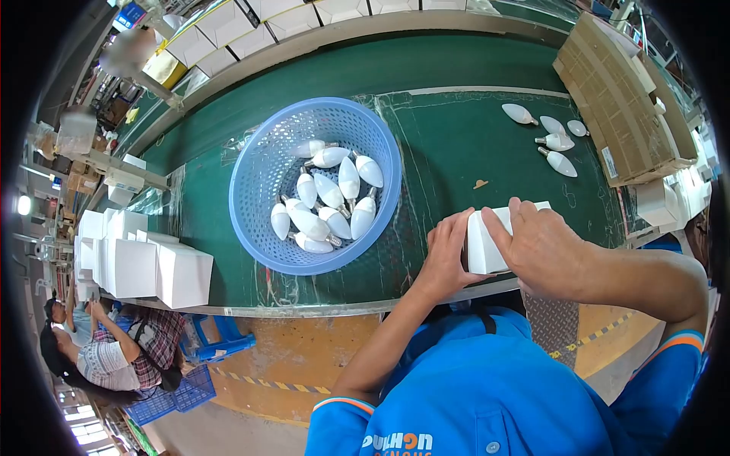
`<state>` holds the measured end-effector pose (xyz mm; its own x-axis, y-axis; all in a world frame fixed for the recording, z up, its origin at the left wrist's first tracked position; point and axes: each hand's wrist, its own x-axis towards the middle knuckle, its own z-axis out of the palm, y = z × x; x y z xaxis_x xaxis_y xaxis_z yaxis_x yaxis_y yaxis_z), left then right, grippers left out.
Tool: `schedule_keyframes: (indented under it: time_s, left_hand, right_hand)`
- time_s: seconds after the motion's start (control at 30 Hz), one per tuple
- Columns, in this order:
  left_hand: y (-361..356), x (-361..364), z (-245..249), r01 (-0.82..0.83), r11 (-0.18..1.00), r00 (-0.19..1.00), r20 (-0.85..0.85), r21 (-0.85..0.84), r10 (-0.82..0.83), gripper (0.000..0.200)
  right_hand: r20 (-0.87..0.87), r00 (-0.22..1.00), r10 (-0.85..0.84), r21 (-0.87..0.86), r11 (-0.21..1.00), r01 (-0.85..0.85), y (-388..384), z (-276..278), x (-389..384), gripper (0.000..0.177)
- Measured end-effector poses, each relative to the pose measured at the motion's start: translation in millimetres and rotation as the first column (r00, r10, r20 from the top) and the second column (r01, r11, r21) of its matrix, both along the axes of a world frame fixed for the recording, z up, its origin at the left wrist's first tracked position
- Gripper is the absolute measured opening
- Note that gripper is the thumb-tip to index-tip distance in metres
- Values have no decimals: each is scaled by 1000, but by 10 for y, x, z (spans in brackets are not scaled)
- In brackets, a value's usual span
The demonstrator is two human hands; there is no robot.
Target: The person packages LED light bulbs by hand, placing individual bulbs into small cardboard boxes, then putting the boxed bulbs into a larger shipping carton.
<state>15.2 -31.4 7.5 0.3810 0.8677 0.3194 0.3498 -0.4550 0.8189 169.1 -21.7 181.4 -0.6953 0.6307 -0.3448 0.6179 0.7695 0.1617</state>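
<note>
Left hand (449, 257) and right hand (546, 251): fingers gripping white box (481, 251) between them, at green table (449, 144) front edge, right of blue basket (242, 199). Shirt (471, 395) lettering: can't read reliably.

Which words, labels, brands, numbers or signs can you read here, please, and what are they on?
None reads for certain.
Blue shirt: white and orange lettering, unclear and cut off.
Cardboard box: white label, too small.
Blue panel, top left: too blurred.
Held white box: no print visible.
</note>
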Motion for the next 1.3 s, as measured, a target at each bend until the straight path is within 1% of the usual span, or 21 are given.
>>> schedule_keyframes:
  time_s: [0.2, 0.23, 0.4, 0.47, 0.6, 0.67, 0.73, 0.8, 0.83, 0.87, 0.9, 0.93, 0.97, 1.0, 1.07, 1.1, 1.13, 1.17, 1.2, 1.23, 1.3]
  left_hand:
    - [-14, -18, 25, -1, 1000, 1000, -26, 11, 1, 105]
    - [1, -4, 51, 4, 1000, 999, -34, 13, -4, 103]
    - [1, 17, 59, -4, 997, 998, -57, -80, -1, 103]
    - [-17, 7, 81, -1, 995, 995, -101, -96, -9, 105]
    - [5, -29, 93, 28, 995, 993, -116, -97, -39, 110]
    - [-25, -70, 110, 35, 994, 987, -149, -108, -51, 113]
    - [-54, -111, 170, -1, 997, 995, -102, -72, -7, 119]
    - [-119, -204, 162, 26, 1000, 998, -61, -14, -27, 122]
    - [-175, -256, 216, 18, 1000, 998, -59, -1, -18, 117]
    - [-240, -302, 273, 9, 1000, 998, -57, 11, -8, 112]
    - [-324, -343, 327, -26, 993, 998, -62, 116, 33, 82]
    - [-449, -388, 363, -31, 993, 997, -69, 114, 39, 82]
    - [-579, -435, 395, -22, 997, 1000, -14, 75, 23, 65]
    - [-656, -456, 458, -6, 999, 999, 39, 35, 5, 48]
    - [-804, -223, 733, 167, 924, 956, 286, -344, -66, 28]
    - [-812, -75, 865, 373, 764, 865, 495, -527, -81, 24]
    - [-838, -9, 891, 381, 762, 863, 498, -524, -88, 24]
    - [-857, 32, 906, 470, 607, 797, 604, -640, 20, 24]
    - [-870, 51, 928, 561, 429, 727, 669, -708, 153, 26]
    - [-829, 82, 978, 494, 582, 794, 608, -646, 1, 26]
    - [-823, 80, 897, 560, 569, 747, 664, -603, -32, 26]
  right_hand:
    - [-160, 987, -1, -143, 989, -22, 234, 216, 88, 38]
    - [-126, 990, -63, -156, 987, 43, 261, 247, 82, 49]
    - [-438, 875, -208, -80, 978, 192, 656, 235, 260, 45]
    - [-542, 740, -399, -309, 913, 266, 760, 219, 372, 47]
    - [-747, 628, -216, -233, 971, 57, 583, -15, 548, 43]
    - [-880, 454, -140, -81, 986, 145, 481, -67, 636, 38]
    - [-938, 252, -237, -132, 918, 375, 522, -194, 918, 33]
    - [-886, -63, -459, -413, 723, 554, 471, -373, 1158, 35]
    - [-888, -69, -454, -413, 722, 555, 391, -498, 1272, 35]
    - [-788, -278, -549, -611, 644, 460, 251, -640, 1350, 34]
    - [-632, -457, -626, -773, 549, 317, 119, -730, 1353, 33]
    - [-665, -510, -545, -726, 632, 271, -40, -708, 1287, 33]
    - [-684, -564, -463, -668, 709, 228, -224, -632, 1216, 34]
    - [-764, -494, -415, -578, 780, 238, -401, -549, 1163, 32]
    - [-822, -514, -245, -369, 916, 154, -635, -525, 815, 30]
    - [-986, -161, -47, -80, 976, 203, -671, -549, 760, 21]
    - [-995, -9, -102, -102, 993, 54, -735, -608, 646, 18]
    - [-950, 310, 23, 25, 1000, 1, -767, -695, 434, 19]
    - [-951, 308, 25, 28, 1000, 5, -793, -676, 406, 19]
    - [-925, 370, 84, 131, 986, 104, -815, -636, 380, 23]
    - [-882, 448, 147, 270, 936, 225, -869, -573, 428, 32]
